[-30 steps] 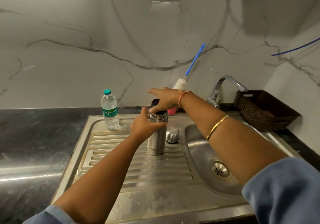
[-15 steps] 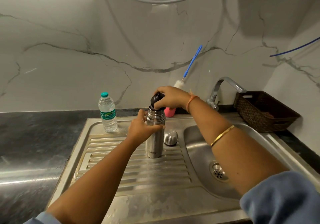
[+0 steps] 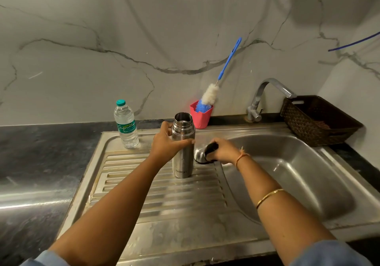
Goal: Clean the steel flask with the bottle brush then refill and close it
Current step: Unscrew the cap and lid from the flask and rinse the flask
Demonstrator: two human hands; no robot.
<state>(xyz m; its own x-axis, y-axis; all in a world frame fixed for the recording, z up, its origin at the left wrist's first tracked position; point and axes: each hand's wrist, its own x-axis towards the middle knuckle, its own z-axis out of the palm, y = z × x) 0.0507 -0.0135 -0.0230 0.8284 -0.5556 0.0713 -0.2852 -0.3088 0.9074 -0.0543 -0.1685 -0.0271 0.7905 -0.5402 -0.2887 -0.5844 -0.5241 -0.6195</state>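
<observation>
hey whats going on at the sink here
A person's left hand grips the steel flask, which stands upright on the drainboard with its mouth open. The right hand holds the black stopper low beside the flask, right by the steel cap lying on the drainboard. The bottle brush sits untouched in a pink cup by the wall, and a capped water bottle stands at the back. Scrubbing has not started yet.

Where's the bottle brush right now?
Head view: the bottle brush stands in the pink cup against the back wall, just behind the flask and left of the tap.
</observation>
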